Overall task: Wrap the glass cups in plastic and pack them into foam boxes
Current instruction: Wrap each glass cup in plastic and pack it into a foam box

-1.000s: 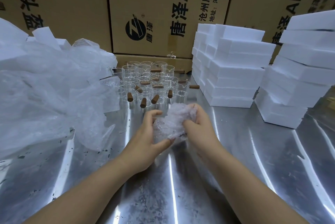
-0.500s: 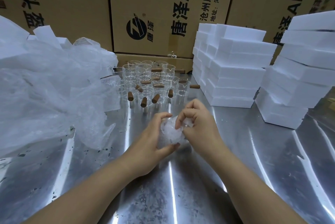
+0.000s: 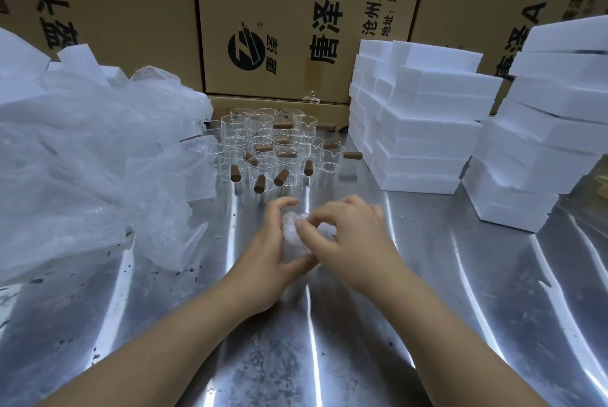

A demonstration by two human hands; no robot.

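You're at a packing station in a warehouse, printed cardboard cartons (image 3: pixel 279 18) walled up behind your steel table (image 3: pixel 493 291), stacked white foam boxes (image 3: pixel 424 130), plastic wrap heap (image 3: pixel 82 150), rows of glass cups (image 3: pixel 263 146).

near and right counter (image 3: pixel 427 324) bare, passable. ahead: glass cups (image 3: pixel 273 150) clustered. left: plastic sheets (image 3: pixel 82 156) heaped. right: foam boxes (image 3: pixel 424 123) stacked, narrow gap between stacks. cartons (image 3: pixel 289 11) wall the back.
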